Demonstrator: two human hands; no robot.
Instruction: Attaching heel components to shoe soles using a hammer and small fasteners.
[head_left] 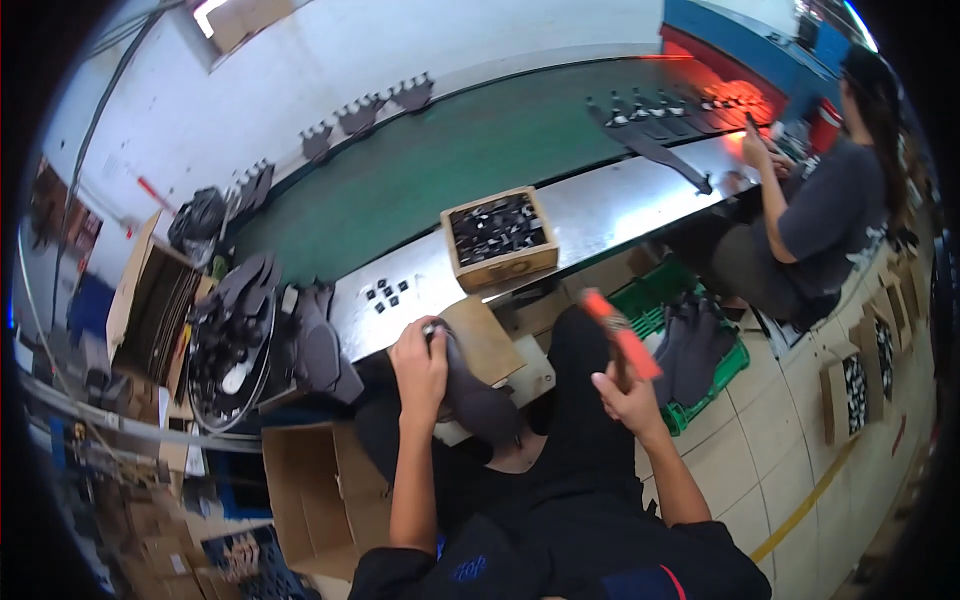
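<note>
My left hand (418, 368) is closed around the upper end of a dark grey paddle-shaped piece (480, 400). A small shiny part shows by its fingertips. The piece's broad end hangs down over my lap. Beside it lies a tan board (485, 340) on a white block (540, 372). My right hand (628, 400) grips a mallet (622, 335) with an orange-red head, raised over my right thigh and apart from the grey piece; it is somewhat blurred. Several small black square parts (388, 293) lie on the metal bench edge near my left hand.
A wooden box (500, 262) of small black parts stands on the bench before the green belt (430, 160). Left are grey pieces (320, 350) and an open carton (320, 490). A green crate (690, 412) stands right; a co-worker (830, 200) sits beyond.
</note>
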